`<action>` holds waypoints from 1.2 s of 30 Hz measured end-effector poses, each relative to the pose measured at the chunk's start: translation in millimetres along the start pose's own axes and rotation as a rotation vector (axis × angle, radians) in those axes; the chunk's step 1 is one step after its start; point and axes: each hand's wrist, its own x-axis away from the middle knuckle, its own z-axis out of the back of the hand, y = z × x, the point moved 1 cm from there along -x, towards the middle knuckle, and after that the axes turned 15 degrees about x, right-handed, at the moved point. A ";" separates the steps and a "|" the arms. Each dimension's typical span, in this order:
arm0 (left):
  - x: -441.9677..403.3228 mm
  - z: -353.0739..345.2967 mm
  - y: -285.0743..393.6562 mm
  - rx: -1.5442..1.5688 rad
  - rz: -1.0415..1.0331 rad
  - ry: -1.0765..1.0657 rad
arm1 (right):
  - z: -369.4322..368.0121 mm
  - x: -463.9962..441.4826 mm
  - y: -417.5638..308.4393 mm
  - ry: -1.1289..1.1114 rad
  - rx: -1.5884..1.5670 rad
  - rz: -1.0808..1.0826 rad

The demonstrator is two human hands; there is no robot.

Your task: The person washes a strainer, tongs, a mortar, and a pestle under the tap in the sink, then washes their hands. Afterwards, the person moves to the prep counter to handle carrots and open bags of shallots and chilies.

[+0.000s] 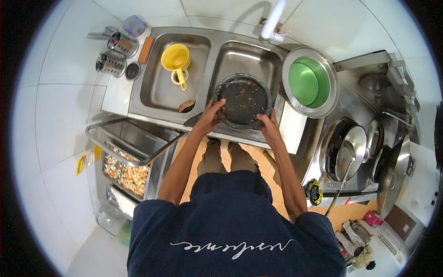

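Observation:
A round black stone-like dish (243,102) with red and orange bits on its dark surface is held over the front of the right sink basin (249,55). My left hand (210,116) grips its left rim, the thumb resting over the edge. On the right rim, my right hand (268,123) holds it the same way, with the fingers mostly hidden underneath. In the left basin (159,92) are a yellow dipper (176,57) and a small dark and pinkish item (187,106).
A metal pot (332,92) with green inside stands right of the basins, below a faucet (273,23). Farther right are pans (344,147) and a ladle. At left are perforated metal holders (110,64) and a tray of chopped food (124,173). Another person (364,258) is at lower right.

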 end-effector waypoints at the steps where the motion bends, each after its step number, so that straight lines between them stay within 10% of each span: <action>1: 1.7 -5.9 4.2 -0.009 0.002 -0.016 | 5.4 -9.7 -5.0 0.015 -0.003 0.011; 4: -11.1 -2.6 8.6 0.118 -0.163 0.060 | 11.0 -29.2 -59.7 -0.023 0.467 -0.218; 10: -5.7 -17.3 18.5 0.230 -0.311 0.090 | 43.3 -159.5 -174.4 0.777 1.135 0.978; 16: -4.6 -20.8 14.9 0.180 -0.292 0.140 | 41.6 -180.1 -190.3 0.603 1.292 0.679; 31: -15.8 -50.3 29.7 0.080 -0.261 0.146 | -20.1 -99.9 -75.6 0.475 1.499 0.964; 35: -21.9 -31.8 23.7 0.142 -0.254 0.135 | -3.8 -95.6 -55.3 0.524 1.087 0.576; 36: -28.1 -24.7 20.2 0.191 -0.230 0.139 | -5.4 -81.0 -62.3 0.354 0.646 0.185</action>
